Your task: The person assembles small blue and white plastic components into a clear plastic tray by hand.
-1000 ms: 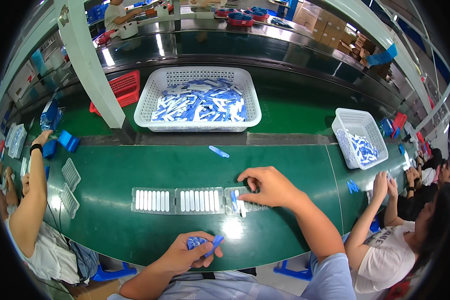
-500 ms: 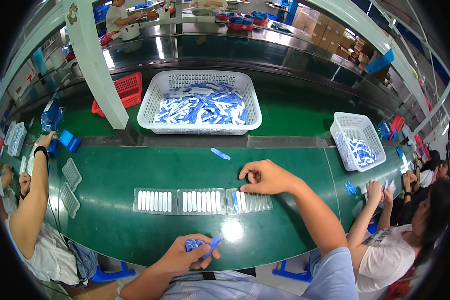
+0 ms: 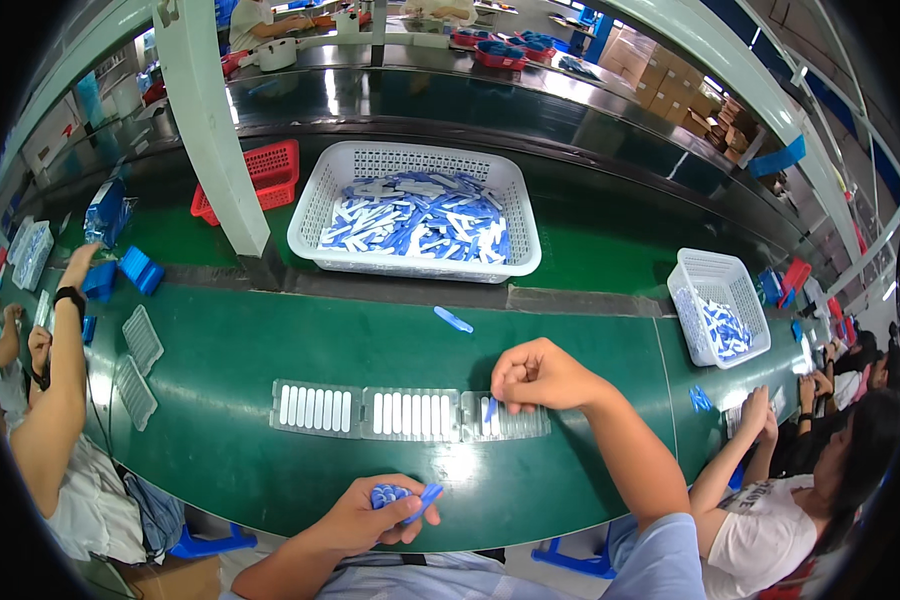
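Near the table's front edge my left hand (image 3: 370, 510) is closed round a bundle of slim blue plastic pieces (image 3: 388, 495), with one (image 3: 425, 503) sticking out by the fingertips. My right hand (image 3: 547, 376) is over the rightmost clear slotted tray (image 3: 523, 424), its thumb and fingers pinched on a blue piece (image 3: 491, 410) that stands tilted above the slots. White pieces partly show beside it; the fingers cover some slots. To the left, two joined clear trays, a middle tray (image 3: 368, 412) and a left tray (image 3: 276, 408), hold rows of white strips (image 3: 315, 408).
A loose blue piece (image 3: 453, 319) lies beyond the trays. Behind it stands a large white basket (image 3: 415, 268) heaped with blue and white pieces, beside a post (image 3: 205, 130) and red basket (image 3: 288, 178). Another white basket (image 3: 735, 358) and co-workers' hands (image 3: 760, 412) are at right.
My right hand has shifted slightly; its fingers now pinch a blue piece, tilted over the rightmost tray. My left hand keeps its bundle. The whole view has shifted a little.
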The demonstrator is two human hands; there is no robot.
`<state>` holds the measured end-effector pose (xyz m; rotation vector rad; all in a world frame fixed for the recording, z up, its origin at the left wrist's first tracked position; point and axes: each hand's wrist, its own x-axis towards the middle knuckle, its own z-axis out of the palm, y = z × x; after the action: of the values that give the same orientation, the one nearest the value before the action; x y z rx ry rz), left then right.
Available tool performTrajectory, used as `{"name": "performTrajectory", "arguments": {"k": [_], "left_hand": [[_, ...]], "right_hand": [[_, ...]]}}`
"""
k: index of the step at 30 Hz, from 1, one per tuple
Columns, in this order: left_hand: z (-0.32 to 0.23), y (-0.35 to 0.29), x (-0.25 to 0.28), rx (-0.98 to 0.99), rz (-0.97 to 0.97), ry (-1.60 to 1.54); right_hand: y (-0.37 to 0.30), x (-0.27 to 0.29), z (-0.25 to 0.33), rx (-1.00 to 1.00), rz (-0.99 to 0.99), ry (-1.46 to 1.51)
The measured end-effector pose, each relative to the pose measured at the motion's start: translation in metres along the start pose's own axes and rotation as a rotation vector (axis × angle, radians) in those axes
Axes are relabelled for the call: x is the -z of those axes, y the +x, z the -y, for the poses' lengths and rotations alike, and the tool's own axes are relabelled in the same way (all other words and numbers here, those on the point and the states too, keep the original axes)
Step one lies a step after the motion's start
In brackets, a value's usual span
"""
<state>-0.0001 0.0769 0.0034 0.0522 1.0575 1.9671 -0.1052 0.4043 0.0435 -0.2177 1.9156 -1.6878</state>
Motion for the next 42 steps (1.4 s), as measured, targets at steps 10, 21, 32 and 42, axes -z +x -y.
{"name": "performTrajectory", "arguments": {"k": [10, 21, 32, 42], "left_hand": [[-0.003, 0.01, 0.004, 0.031, 0.02, -0.03], [-0.012, 0.011, 0.002, 0.042, -0.037, -0.121], [-0.013, 0.014, 0.011, 0.026, -0.017, -0.254], [-0.011, 0.015, 0.011, 0.036, 0.027, -0.272]], "right_hand": [[0.023, -0.009, 0.019, 0.034, 0.099, -0.63], [0.019, -0.005, 0.012, 0.01, 0.08, -0.543], [-0.046, -0.01, 0.006, 0.157, -0.133, -0.952], [-0.024, -0.034, -0.02, 0.363, -0.304, -0.907]]}}
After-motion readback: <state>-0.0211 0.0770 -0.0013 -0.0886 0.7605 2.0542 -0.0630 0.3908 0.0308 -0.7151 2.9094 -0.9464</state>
